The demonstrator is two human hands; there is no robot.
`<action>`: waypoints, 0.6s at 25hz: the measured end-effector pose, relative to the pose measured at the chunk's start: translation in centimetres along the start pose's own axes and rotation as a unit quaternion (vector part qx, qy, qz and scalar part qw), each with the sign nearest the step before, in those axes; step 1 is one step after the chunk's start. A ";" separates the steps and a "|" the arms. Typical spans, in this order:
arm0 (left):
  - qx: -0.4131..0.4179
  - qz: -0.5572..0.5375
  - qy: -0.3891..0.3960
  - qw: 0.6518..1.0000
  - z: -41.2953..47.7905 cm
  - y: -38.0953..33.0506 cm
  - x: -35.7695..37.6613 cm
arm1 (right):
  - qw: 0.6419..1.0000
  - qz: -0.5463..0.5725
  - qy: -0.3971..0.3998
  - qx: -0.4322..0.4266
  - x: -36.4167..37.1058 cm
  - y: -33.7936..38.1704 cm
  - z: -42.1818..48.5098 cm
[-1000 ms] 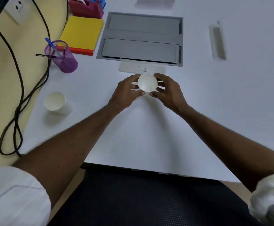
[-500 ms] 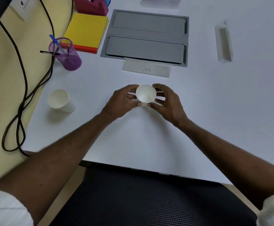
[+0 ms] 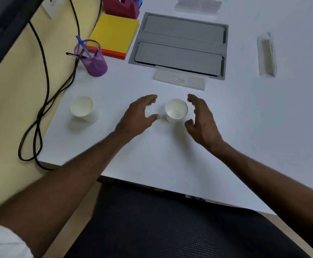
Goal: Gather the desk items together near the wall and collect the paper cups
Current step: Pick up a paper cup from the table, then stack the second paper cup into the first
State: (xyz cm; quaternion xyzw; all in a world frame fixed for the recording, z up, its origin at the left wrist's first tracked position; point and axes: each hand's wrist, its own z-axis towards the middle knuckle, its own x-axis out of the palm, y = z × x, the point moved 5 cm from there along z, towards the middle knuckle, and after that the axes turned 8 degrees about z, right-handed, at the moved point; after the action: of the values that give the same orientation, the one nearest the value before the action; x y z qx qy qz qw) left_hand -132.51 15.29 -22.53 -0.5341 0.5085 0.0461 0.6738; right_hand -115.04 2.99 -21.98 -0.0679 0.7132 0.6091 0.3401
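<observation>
Bare left hand (image 3: 138, 116) and bare right hand (image 3: 202, 120). Forearms uncovered along full visible length. Plain white sleeve (image 3: 2, 241), lightly creased, on left upper arm.

"What runs off the top edge?"

"The tape dispenser (image 3: 121, 6): its upper part is cut away. Only a sliver of the blue thing (image 3: 138, 0) behind it shows, so I cannot tell what it is."

"And the pale strip (image 3: 198, 5) further right?"

"Blurred. It looks see-through, with no detail to read."

"The clear box (image 3: 266, 54)?"

"Smeared too; I cannot tell its contents."

"The holder (image 3: 93, 60)?"

"The mesh veils the pens' lower ends, and the black piece (image 3: 73, 54) at its rim is too small to name."

"The cable (image 3: 40, 112)?"

"It leaves at the top edge and vanishes below by the counter (image 3: 245, 146) corner. The sleeve (image 3: 2, 243) is cropped by the bottom corner."
</observation>
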 end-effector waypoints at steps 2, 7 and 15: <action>-0.001 0.000 -0.055 0.998 -1.1 0.3 -2.5 | 0.999 -0.017 -0.031 -0.041 -0.2 2.3 0.2; -0.024 0.047 -0.226 0.973 -5.9 4.2 -9.7 | 0.989 -0.003 -0.016 -0.149 4.0 10.1 1.4; -0.190 0.035 -0.190 0.962 -9.9 15.1 -12.1 | 0.990 0.069 0.108 -0.064 17.2 16.6 4.3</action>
State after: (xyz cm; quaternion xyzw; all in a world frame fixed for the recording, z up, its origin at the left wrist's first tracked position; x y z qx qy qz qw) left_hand -153.70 19.93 -22.97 -0.6157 0.3713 0.2665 0.6419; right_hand -134.85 16.52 -18.16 -0.1051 0.7085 0.6644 0.2132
